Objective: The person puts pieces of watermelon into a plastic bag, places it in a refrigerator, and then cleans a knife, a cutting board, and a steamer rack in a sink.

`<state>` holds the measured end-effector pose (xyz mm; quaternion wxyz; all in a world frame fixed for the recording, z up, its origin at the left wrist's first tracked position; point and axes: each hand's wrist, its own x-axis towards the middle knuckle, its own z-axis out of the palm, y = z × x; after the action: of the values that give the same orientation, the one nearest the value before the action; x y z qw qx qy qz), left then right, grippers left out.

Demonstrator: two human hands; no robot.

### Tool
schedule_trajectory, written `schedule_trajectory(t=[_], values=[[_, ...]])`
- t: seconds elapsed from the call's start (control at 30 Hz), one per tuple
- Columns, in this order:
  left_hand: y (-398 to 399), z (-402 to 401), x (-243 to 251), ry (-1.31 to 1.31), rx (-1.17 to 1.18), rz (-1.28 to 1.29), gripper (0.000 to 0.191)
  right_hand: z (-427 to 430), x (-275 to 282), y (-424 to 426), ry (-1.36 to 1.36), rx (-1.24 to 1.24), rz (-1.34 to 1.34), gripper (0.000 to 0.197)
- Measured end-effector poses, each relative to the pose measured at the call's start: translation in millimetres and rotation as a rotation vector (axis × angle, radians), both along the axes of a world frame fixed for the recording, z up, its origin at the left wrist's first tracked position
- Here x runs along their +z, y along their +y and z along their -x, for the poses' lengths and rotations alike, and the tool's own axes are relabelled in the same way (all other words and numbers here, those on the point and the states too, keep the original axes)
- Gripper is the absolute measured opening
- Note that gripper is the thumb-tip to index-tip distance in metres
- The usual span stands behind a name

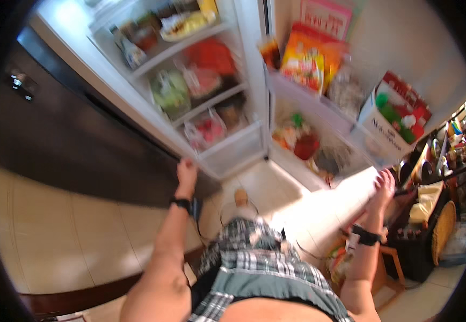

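Observation:
A refrigerator stands wide open before me, its lit shelves (184, 48) holding food. My left hand (186, 173), fingers curled, is at the edge of the dark closed door panel (76, 133); its fingertips are hidden. At the free edge of the open door (402, 60) is my right hand (384, 187), fingers bent and slightly apart. Blur hides whether it grips that edge. The upper door bin (309, 94) carries an orange-red food packet (313, 56), a clear plastic bag (345, 90) and a white carton (382, 124) with green- and red-topped items inside.
Inside are a plate of yellow food (188, 26), a bag of greenery (170, 92), a pink-filled bag (205, 129) and a clear drawer (233, 149). Tiled floor (313, 217) lies below. At right stand a wooden stool (392, 257), a woven round item (444, 231) and crowded shelves (456, 141).

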<state>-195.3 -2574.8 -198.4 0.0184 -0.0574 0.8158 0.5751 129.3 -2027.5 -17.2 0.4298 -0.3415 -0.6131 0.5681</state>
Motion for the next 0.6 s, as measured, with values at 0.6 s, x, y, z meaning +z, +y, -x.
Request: schedule_trajectory(t=[0.6], values=[[-22.4,-10.9,142.4,0.187,-0.210,0.041,0.031,63.2,110.6,73.7,0.306,0.112,-0.032,0.076]])
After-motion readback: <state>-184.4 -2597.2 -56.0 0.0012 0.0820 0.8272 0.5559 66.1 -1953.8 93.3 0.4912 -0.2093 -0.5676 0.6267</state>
